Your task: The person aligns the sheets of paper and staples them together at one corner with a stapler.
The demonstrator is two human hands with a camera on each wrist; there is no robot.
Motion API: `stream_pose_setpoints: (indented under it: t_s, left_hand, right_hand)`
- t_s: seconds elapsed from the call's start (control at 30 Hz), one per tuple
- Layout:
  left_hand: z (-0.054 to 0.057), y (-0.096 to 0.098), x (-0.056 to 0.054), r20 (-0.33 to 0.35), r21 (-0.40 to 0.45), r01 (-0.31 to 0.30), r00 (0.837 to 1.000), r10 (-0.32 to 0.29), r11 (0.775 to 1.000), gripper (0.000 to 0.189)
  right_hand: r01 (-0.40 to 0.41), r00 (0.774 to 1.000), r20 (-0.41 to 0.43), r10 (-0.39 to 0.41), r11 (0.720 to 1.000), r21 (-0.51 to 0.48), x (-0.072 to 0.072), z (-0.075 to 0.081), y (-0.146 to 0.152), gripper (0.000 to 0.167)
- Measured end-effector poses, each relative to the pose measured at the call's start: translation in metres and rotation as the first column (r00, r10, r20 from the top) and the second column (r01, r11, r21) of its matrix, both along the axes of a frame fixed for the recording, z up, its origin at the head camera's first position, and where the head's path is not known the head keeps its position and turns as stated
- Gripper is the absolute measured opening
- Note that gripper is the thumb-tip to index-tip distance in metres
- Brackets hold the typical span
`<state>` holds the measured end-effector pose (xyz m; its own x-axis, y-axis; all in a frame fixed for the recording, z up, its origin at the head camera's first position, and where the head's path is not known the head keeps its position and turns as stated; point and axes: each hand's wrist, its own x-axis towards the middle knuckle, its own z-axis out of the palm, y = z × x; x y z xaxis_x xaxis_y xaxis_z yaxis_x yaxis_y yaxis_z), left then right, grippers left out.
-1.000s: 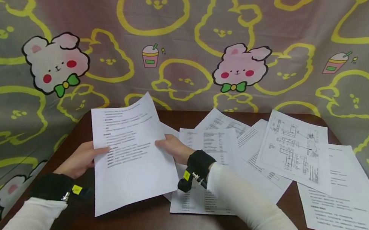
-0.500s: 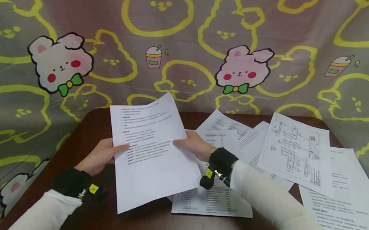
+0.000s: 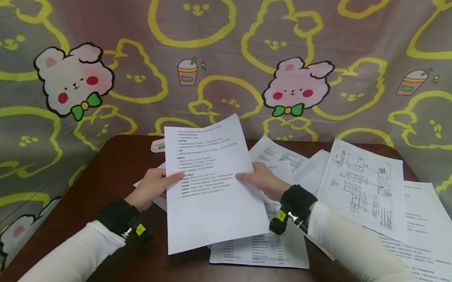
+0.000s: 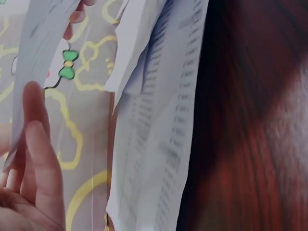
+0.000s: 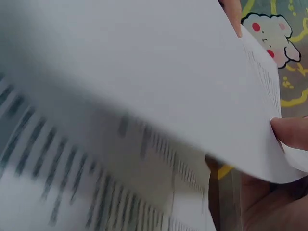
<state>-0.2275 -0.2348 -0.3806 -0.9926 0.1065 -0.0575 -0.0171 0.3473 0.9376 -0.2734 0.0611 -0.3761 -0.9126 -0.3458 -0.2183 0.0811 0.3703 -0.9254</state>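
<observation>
A printed sheet of paper (image 3: 212, 223) is held up above the table, tilted towards me, lines of text on its upper part. My left hand (image 3: 151, 189) pinches its left edge, thumb on the printed face. On the opposite edge, my right hand (image 3: 266, 182) pinches it the same way. The left wrist view shows the left fingers (image 4: 41, 159) against the sheet, seen nearly edge-on. In the right wrist view, the right thumb (image 5: 291, 132) presses on the paper. Below lies a page with a printed table (image 3: 259, 254), partly covered by the held sheet.
Several overlapping papers lie to the right, including a technical drawing (image 3: 360, 189) and a text page (image 3: 434, 258). A small pale pink-and-white object (image 3: 158, 146) pokes out behind the held sheet. A patterned curtain (image 3: 228, 43) hangs behind the brown table (image 3: 124, 148).
Both hands have carried the held sheet to the right, over the table page. The small pale object and a paper corner now show at the sheet's left.
</observation>
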Motion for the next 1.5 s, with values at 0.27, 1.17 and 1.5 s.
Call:
stream_pose_setpoints:
  t_s: [0.27, 1.17, 1.5]
  left_hand:
    - [-0.001, 0.025, -0.006, 0.024, -0.032, 0.056, 0.998, -0.055, 0.998, 0.038]
    - [-0.008, 0.077, -0.017, 0.132, -0.042, 0.046, 0.990, -0.040, 0.998, 0.029]
    - [-0.016, 0.084, -0.019, 0.154, -0.058, 0.069, 0.986, -0.059, 0.996, 0.029]
  right_hand:
    - [0.019, 1.000, -0.004, -0.019, 0.998, 0.052, 0.005, -0.003, 0.029, 0.043]
    - [-0.027, 0.998, -0.051, 0.032, 0.996, 0.089, 0.011, -0.006, 0.108, 0.048]
    - [-0.075, 0.997, -0.029, 0.075, 0.997, 0.008, 0.025, -0.012, 0.132, 0.044]
